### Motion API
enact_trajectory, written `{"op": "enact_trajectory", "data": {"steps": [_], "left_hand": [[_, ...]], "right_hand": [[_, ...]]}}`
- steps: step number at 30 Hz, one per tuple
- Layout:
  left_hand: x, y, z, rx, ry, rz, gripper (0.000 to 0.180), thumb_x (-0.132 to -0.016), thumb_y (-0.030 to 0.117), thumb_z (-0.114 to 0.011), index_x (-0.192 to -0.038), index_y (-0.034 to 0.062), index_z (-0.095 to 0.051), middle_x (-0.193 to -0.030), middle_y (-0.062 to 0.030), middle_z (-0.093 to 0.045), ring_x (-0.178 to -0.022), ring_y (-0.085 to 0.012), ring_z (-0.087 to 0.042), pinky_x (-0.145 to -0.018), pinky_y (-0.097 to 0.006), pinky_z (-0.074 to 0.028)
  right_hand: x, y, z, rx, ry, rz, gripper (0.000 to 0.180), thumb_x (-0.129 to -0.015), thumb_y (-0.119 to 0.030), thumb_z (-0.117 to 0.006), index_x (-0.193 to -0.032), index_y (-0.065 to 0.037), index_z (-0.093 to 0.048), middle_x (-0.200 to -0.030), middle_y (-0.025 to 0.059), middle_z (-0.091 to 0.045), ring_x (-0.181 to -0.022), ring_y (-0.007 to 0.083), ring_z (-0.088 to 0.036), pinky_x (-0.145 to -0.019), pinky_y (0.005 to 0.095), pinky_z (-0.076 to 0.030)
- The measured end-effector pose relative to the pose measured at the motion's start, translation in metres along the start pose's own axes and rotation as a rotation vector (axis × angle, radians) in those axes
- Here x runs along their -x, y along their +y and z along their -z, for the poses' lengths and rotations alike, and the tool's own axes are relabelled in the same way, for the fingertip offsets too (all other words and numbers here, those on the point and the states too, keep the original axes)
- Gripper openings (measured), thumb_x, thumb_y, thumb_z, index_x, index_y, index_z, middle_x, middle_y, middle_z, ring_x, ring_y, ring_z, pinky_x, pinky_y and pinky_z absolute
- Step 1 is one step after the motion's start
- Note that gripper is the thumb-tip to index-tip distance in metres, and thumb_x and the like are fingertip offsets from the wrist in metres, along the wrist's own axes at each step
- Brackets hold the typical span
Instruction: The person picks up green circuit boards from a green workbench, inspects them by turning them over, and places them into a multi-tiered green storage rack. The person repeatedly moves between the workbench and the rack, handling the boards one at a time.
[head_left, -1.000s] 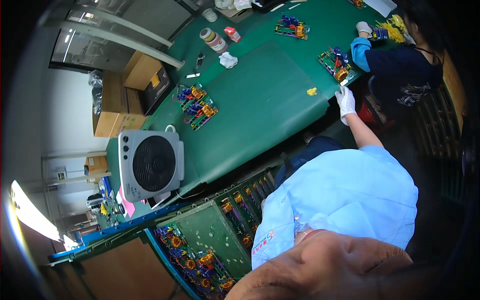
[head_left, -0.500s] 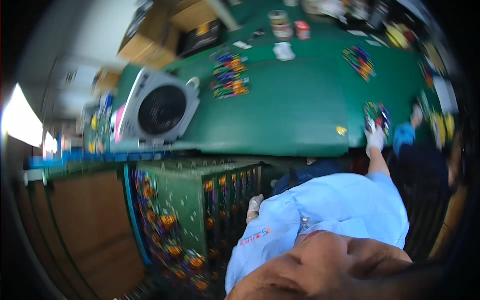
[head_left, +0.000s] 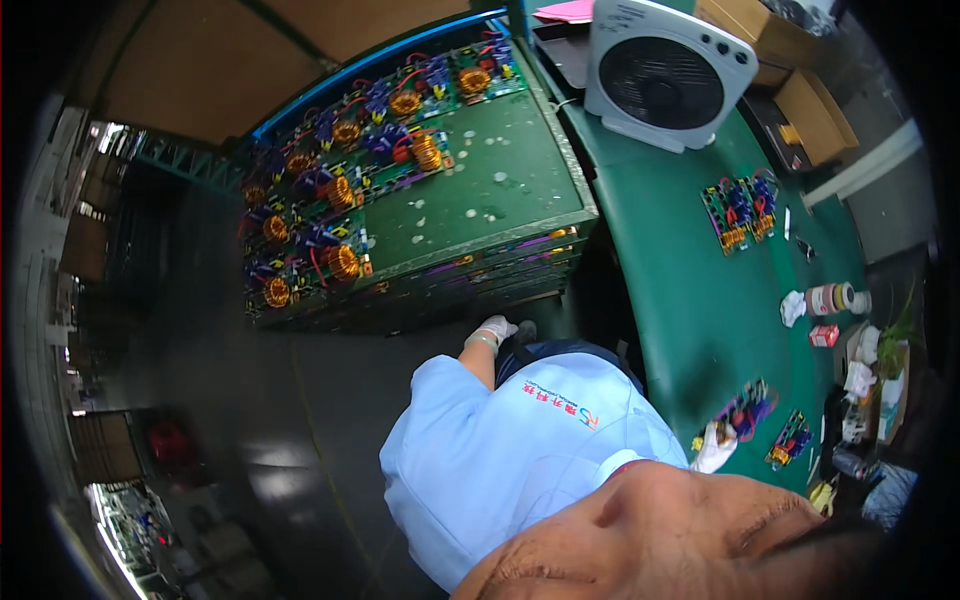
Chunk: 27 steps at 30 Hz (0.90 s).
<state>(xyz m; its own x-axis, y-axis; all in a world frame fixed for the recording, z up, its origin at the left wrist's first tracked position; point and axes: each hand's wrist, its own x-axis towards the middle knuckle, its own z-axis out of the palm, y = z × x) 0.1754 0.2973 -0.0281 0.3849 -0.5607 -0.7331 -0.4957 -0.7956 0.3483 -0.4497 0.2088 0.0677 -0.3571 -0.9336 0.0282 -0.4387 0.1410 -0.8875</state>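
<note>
My right hand (head_left: 714,449), in a white glove, grips the near edge of a circuit board (head_left: 745,408) over the green table (head_left: 655,290). The board carries purple and dark parts; my fingers on it are partly hidden. A second circuit board (head_left: 790,440) lies just to its right. My left hand (head_left: 494,329), also gloved and with a pale green band at the wrist, hangs low beside my leg, in front of the rack. Its fingers look loosely stretched, and nothing shows in them. Farther up the table lie more circuit boards (head_left: 740,212) side by side.
Left of the table stands a green rack (head_left: 490,170), its top partly covered with circuit boards (head_left: 340,190) bearing copper coils. A grey box fan (head_left: 662,85) stands at the table's far end. Cardboard boxes (head_left: 815,115), a jar (head_left: 830,298) and a red box (head_left: 824,335) line the right side.
The view has swung left, so the rack now fills the upper middle and the table lies on the right. My right hand stays at the circuit board; my left hand still hangs low.
</note>
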Motion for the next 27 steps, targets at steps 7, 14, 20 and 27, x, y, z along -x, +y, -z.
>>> {"op": "enact_trajectory", "data": {"steps": [7, 14, 20, 27], "left_hand": [[-0.009, -0.05, 0.016, 0.189, 0.067, -0.007, 0.048, -0.086, 0.041, -0.064, -0.112, 0.0017, -0.069, -0.116, -0.0234, -0.066, -0.113, -0.0403, -0.06, -0.095, -0.043, -0.047], [0.029, -0.12, 0.029, 0.321, 0.051, 0.209, 0.059, -0.086, 0.052, -0.055, -0.121, 0.0055, -0.065, -0.129, -0.0256, -0.058, -0.125, -0.0418, -0.05, -0.101, -0.046, -0.044], [0.061, -0.178, 0.002, 0.417, 0.108, 0.318, 0.055, -0.086, 0.049, -0.06, -0.114, 0.0019, -0.067, -0.126, -0.0269, -0.057, -0.125, -0.0407, -0.049, -0.101, -0.047, -0.046], [0.062, -0.21, -0.01, 0.38, 0.096, 0.339, 0.052, -0.088, 0.043, -0.06, -0.112, -0.0023, -0.067, -0.123, -0.0271, -0.06, -0.121, -0.0411, -0.053, -0.099, -0.047, -0.047]], "right_hand": [[-0.036, -0.326, -0.182, 0.12, -0.562, 0.726, 0.044, -0.071, -0.005, -0.078, -0.111, -0.005, -0.059, -0.114, 0.0125, -0.062, -0.108, 0.0276, -0.061, -0.096, 0.0371, -0.048], [-0.031, -0.503, -0.349, 0.238, -0.871, 1.306, 0.033, -0.07, -0.007, -0.074, -0.099, -0.013, -0.059, -0.102, 0.0121, -0.062, -0.09, 0.0365, -0.063, -0.076, 0.0399, -0.053], [-0.032, -0.529, -0.455, 0.417, -1.031, 1.415, 0.034, -0.07, -0.014, -0.074, -0.102, -0.015, -0.061, -0.096, 0.0107, -0.063, -0.086, 0.034, -0.064, -0.072, 0.0399, -0.053], [-0.051, -0.524, -0.514, 0.459, -1.145, 1.241, 0.069, -0.058, -0.008, -0.084, -0.123, -0.011, -0.059, -0.124, 0.0112, -0.059, -0.114, 0.0312, -0.059, -0.095, 0.0355, -0.049]]}}
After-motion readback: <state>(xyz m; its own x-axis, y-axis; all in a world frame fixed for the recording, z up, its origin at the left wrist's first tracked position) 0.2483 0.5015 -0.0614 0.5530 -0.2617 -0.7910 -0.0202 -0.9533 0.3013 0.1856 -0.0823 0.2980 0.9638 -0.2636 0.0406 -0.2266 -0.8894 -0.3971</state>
